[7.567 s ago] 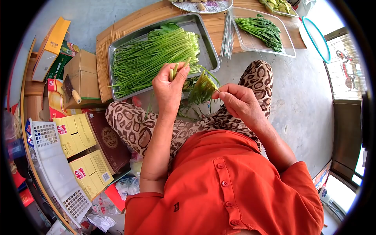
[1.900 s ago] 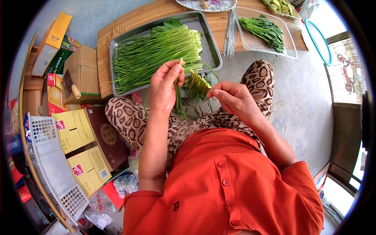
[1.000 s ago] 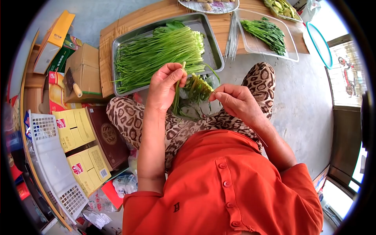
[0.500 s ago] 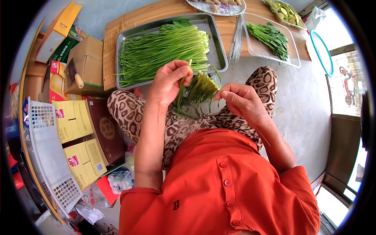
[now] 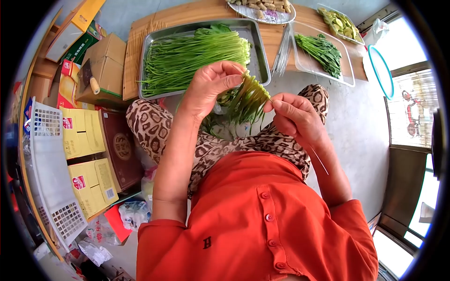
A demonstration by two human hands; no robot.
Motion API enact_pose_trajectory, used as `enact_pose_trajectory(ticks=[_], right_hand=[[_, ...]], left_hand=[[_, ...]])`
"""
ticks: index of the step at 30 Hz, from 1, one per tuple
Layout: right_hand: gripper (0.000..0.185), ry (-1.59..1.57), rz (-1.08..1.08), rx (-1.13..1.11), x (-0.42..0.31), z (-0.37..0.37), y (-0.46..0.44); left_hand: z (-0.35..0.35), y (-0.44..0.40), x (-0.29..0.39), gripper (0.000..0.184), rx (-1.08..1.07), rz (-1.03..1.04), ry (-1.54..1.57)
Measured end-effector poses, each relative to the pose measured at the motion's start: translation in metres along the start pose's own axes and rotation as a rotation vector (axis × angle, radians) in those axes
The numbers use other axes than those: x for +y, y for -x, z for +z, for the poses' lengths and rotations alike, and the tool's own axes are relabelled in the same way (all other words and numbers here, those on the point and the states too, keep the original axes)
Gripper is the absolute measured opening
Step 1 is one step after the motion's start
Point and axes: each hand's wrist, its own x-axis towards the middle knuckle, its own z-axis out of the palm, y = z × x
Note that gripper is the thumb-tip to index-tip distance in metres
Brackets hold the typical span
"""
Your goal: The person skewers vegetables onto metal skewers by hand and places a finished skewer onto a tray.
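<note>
My right hand (image 5: 297, 117) pinches a thin skewer (image 5: 320, 162) whose tail sticks out below the palm along the wrist. Threaded side by side on its other part is a row of green leafy stalks, apparently garlic chives (image 5: 251, 100), with leaves hanging down over my lap. At the far end of that row, my left hand (image 5: 213, 86) is closed, thumb against fingers, on the pale stalk ends; its fingers hide the skewer's tip. Just beyond my hands, a metal tray (image 5: 263, 56) holds a thick pile of loose chives (image 5: 192, 58), pale ends to the right.
On the wooden table (image 5: 276, 33) lie metal skewers (image 5: 281, 51), bamboo skewers (image 5: 139, 51), a clear tub (image 5: 347, 77) of bundled greens, a plate (image 5: 276, 18) of skewered pieces and a tray (image 5: 344, 23) of slices. Cardboard boxes (image 5: 105, 65) and a white plastic basket (image 5: 49, 164) stand at left.
My left hand has moved right and slightly up, from holding a single stalk beside the row to the row's end. The row has swung steeper, and the view has shifted a little.
</note>
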Motion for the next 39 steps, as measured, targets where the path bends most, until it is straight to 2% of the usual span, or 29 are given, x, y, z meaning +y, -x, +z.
enact_pose_trajectory(ticks=[4, 6, 10, 13, 18, 23, 29, 34, 35, 39], right_hand=[[0.025, -0.033, -0.026, -0.063, -0.014, 0.0, 0.007], [0.025, -0.023, -0.027, -0.081, -0.022, 0.004, 0.011], [0.025, 0.041, -0.076, -0.099, -0.03, 0.012, 0.018], [0.024, 0.185, -0.09, -0.049, -0.038, 0.015, 0.029], [0.022, 0.4, -0.049, 0.001, -0.046, 0.015, 0.039], [0.022, 0.432, -0.048, -0.003, -0.039, 0.013, 0.035], [0.022, 0.425, -0.033, -0.041, -0.033, 0.006, 0.021], [0.022, 0.32, 0.018, -0.036, -0.028, -0.005, 0.01], [0.023, 0.311, 0.034, -0.037, -0.028, -0.01, 0.009], [0.023, 0.315, 0.067, -0.043, -0.029, -0.016, 0.003]], left_hand=[[0.014, -0.003, 0.019, 0.034, -0.131, 0.021, 0.029], [0.017, -0.004, 0.023, 0.039, -0.341, -0.034, -0.056], [0.023, -0.008, 0.027, 0.024, -0.382, -0.069, -0.092], [0.024, -0.005, 0.027, 0.018, -0.334, -0.091, -0.026], [0.03, 0.004, 0.03, 0.018, -0.332, -0.123, -0.03], [0.025, 0.008, 0.019, 0.017, -0.334, -0.154, 0.038], [0.027, 0.008, 0.009, 0.014, -0.253, -0.161, -0.029], [0.027, 0.0, 0.006, 0.017, -0.324, -0.208, -0.095], [0.027, -0.001, 0.004, 0.02, -0.336, -0.152, -0.044], [0.017, -0.005, -0.002, 0.018, -0.34, -0.218, -0.001]])
